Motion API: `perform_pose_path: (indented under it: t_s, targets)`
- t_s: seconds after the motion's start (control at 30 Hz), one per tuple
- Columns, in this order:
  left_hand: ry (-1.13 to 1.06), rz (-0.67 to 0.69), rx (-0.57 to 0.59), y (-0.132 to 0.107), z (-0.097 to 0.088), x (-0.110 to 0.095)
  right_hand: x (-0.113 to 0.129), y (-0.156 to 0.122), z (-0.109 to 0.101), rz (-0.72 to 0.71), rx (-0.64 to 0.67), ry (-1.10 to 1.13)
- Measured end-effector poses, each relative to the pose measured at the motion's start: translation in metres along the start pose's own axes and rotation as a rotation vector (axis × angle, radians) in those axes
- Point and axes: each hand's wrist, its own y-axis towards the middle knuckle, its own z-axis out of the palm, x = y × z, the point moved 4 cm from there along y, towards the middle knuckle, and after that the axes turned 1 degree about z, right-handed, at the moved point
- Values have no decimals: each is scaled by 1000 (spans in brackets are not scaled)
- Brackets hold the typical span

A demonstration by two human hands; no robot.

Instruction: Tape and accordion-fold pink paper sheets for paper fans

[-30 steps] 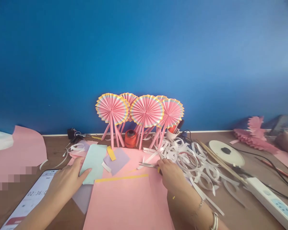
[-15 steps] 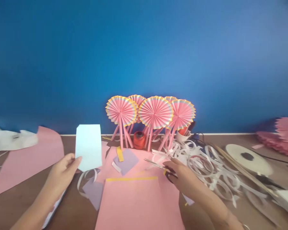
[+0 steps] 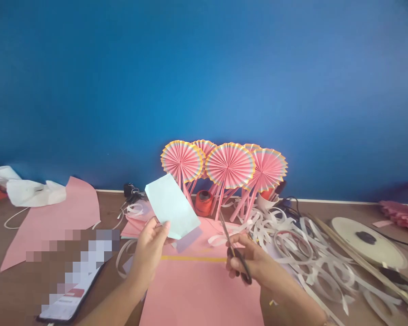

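Left hand: raised off the table now, the left hand [image 3: 149, 246] pinches a pale mint paper slip [image 3: 172, 206] by its lower edge between thumb and fingers; a second ago that slip lay flat under the palm, and half a second ago it stood upright further left.
Slip's place: in the air above the near end of the pink sheet [image 3: 204, 290], tilted so its long edge runs up to the left, in front of the fans.
Right hand: the right hand [image 3: 248, 262] has its fingers through the handles of the scissors [image 3: 234, 248], closed round them; a second ago it was only reaching at them where they lay flat by the white strips.
Scissors: lifted, blades pointing up and left toward the slip, close to it but not touching (whether the blades are parted I cannot tell; they look thin and together).
What the change amounts to: both pieces have come off the table and toward each other over the pink sheet, so I would judge paper and blades are being lined up for a cut.
Around them: pink pleated fans [image 3: 229, 165] leaning on the blue wall, an orange spool [image 3: 204, 202] at their feet, curled white strips [image 3: 292, 240] to the right, a phone [image 3: 73, 294] at the near left.
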Motion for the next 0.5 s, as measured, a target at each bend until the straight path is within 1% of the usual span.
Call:
perform_pose_path:
  t_s: [0.1,0.2,0.3,0.5]
  targets:
    - [-28,1,1,-6,9,2,-8,5,17,-120,64,-25]
    - [-36,3,7,-13,14,2,-12,4,28,-174,63,-40]
    - [-39,-9,27,-19,18,3,-15,2,30,-167,32,-65]
    - [-85,-34,67,-21,20,4,-20,3,26,-122,-29,-114]
